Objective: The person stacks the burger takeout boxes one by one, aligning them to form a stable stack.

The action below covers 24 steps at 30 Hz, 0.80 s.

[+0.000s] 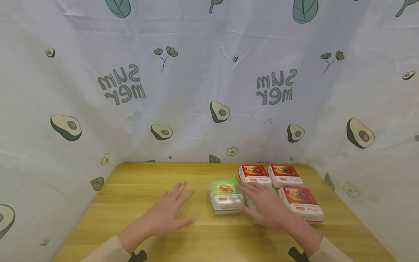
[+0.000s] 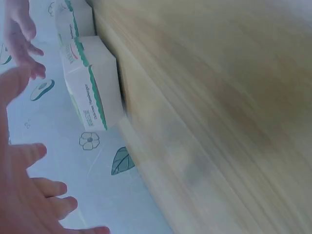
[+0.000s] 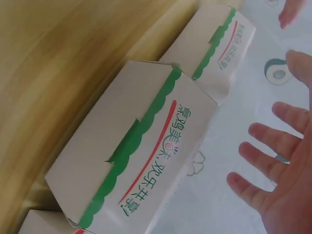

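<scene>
Fingers of the left hand point(image 1: 165, 214) stand spread, holding nothing, above the counter point(image 1: 140, 182), with a green-and-white burger box point(image 1: 225, 201) apart from them to their right. That box's right edge appears just beside the fingertips of the right hand point(image 1: 266, 205), whose fingers, extended and likewise holding nothing, hang over a partly hidden second green box point(image 1: 250, 203). Behind and right of it, three red-and-white boxes point(image 1: 301, 203) rest on the counter.

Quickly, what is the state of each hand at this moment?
Left hand: open, holding nothing.
Right hand: open, holding nothing, fingers near the leftmost green-topped box.
</scene>
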{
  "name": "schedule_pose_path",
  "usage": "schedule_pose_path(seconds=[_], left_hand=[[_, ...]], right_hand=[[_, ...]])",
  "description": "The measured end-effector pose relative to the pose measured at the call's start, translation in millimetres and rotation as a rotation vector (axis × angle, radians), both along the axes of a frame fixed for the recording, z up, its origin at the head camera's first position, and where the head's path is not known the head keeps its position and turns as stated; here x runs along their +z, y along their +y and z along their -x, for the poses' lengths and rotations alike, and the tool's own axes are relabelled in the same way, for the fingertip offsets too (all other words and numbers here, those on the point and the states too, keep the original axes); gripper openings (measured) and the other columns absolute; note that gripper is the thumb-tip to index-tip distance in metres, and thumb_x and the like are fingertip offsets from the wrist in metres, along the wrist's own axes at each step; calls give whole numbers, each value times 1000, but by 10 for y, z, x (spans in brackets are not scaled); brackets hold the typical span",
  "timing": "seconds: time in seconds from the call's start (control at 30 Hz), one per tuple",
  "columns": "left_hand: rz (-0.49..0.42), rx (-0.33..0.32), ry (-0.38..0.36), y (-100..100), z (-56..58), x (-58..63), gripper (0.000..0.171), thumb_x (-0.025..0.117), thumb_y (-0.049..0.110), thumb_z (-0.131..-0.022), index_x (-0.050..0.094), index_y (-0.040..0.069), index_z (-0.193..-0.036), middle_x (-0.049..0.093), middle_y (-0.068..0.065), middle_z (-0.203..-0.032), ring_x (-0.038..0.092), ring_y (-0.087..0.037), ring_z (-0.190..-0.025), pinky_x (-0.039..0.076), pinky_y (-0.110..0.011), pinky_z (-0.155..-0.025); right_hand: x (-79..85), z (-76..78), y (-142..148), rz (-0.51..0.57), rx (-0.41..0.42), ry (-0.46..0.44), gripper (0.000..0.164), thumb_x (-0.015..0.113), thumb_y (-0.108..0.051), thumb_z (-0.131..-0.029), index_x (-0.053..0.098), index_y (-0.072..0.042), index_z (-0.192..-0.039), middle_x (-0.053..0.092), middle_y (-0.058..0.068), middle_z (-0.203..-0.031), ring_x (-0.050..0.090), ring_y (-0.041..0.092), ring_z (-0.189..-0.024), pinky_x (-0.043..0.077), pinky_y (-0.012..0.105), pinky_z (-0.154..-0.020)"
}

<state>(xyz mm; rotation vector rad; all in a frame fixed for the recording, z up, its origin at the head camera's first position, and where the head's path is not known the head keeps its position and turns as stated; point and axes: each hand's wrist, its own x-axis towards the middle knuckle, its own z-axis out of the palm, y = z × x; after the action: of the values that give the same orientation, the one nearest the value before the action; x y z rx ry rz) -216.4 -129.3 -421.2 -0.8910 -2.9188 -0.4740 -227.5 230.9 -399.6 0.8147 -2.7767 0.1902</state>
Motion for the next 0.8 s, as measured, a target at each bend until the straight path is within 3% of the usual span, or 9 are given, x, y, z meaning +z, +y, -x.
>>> schedule_pose_path(seconds=[0.2, 0.3, 0.53, 0.8], left_hand=[[-116, 1, 17, 179, 63, 21, 74, 48, 70, -95, 44, 22, -151, 41, -6, -158, 41, -30, -144, 40, -54, -112], [-145, -10, 0, 269, 119, 14, 70, 49, 67, -96, 46, 22, -149, 46, -4, -153, 46, -27, -140, 44, -51, -110], [-207, -44, -85, 473, 331, -38, 68, 57, 57, -97, 40, 22, -152, 42, -1, -151, 46, -23, -138, 45, -48, -109], [-252, -25, -138, 672, 510, -146, 79, 59, 63, -93, 29, 28, -158, 26, -6, -164, 34, -29, -147, 39, -55, -112]], right_hand=[[-16, -43, -12, 76, -43, 23, 48, 66, -46, -95, 62, -22, -136, 62, 2, -139, 58, 30, -128, 47, 56, -103], [-20, -82, -15, 97, -47, 23, 45, 67, -45, -95, 65, -21, -133, 63, 2, -137, 59, 28, -126, 49, 55, -101], [-35, -134, 11, 126, -2, 54, 44, 71, -37, -93, 65, -19, -132, 62, 3, -137, 59, 28, -126, 50, 55, -100], [-84, -210, 13, 126, -13, -1, 46, 72, -38, -93, 64, -21, -134, 60, 0, -140, 56, 26, -128, 49, 54, -101]])
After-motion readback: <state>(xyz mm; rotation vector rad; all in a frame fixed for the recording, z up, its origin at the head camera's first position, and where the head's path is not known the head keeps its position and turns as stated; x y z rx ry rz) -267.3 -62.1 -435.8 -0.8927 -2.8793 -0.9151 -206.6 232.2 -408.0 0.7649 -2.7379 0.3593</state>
